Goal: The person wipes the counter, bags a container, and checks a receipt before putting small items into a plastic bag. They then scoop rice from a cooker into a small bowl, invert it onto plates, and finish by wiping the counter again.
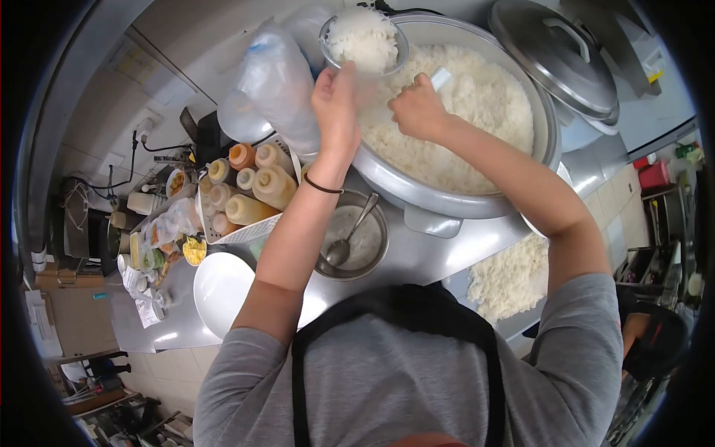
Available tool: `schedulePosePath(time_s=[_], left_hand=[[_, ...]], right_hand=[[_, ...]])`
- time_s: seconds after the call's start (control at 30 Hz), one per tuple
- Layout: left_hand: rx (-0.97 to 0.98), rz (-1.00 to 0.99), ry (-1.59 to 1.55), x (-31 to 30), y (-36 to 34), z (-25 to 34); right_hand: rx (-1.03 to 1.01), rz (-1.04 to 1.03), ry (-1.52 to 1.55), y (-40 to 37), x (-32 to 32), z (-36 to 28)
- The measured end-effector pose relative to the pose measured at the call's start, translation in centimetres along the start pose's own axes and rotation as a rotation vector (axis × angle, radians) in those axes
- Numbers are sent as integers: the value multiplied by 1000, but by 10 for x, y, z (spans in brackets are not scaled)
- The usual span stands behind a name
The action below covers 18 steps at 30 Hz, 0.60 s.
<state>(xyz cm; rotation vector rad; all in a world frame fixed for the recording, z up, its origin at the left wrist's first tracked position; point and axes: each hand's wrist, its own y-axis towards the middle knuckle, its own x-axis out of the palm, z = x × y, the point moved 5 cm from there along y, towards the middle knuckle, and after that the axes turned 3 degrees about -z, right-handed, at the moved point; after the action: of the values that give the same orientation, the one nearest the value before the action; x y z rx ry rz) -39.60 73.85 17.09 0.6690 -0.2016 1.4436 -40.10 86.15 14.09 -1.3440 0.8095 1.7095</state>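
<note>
My left hand (337,93) is closed on the near rim of a small metal bowl (322,46), raised at the edge of a big rice pot (538,141). White rice (363,39) is heaped above the bowl's rim. Over the pot, my right hand (419,109) is wrapped round a pale rice paddle (441,77). One end of the paddle sticks out past my fist; its blade is blurred and hard to make out. Cooked rice (477,112) fills much of the pot.
A metal pot (381,249) holding a spoon (339,252) stands below my left forearm. Left of it are a white plate (223,292) and a basket (246,232) of squeeze bottles. Plastic bags (277,82) lean behind. A lid (558,59) rests at right; more rice (510,279) lies near my body.
</note>
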Motion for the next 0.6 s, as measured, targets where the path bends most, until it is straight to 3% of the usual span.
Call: schedulePosePath(time_s=[0.3, 0.4, 0.5, 0.57, 0.6], left_hand=[[-1, 21, 3, -7, 5, -7], [12, 16, 14, -8, 3, -6], [16, 14, -10, -6, 3, -5], [12, 20, -8, -7, 2, -4], [8, 19, -4, -6, 2, -3]], right_hand=[[-156, 112, 102, -30, -23, -16], [-349, 187, -122, -52, -32, -32], [-282, 297, -103, -47, -34, -5], [84, 175, -37, -33, -15, 29], [84, 177, -37, -32, -7, 29]])
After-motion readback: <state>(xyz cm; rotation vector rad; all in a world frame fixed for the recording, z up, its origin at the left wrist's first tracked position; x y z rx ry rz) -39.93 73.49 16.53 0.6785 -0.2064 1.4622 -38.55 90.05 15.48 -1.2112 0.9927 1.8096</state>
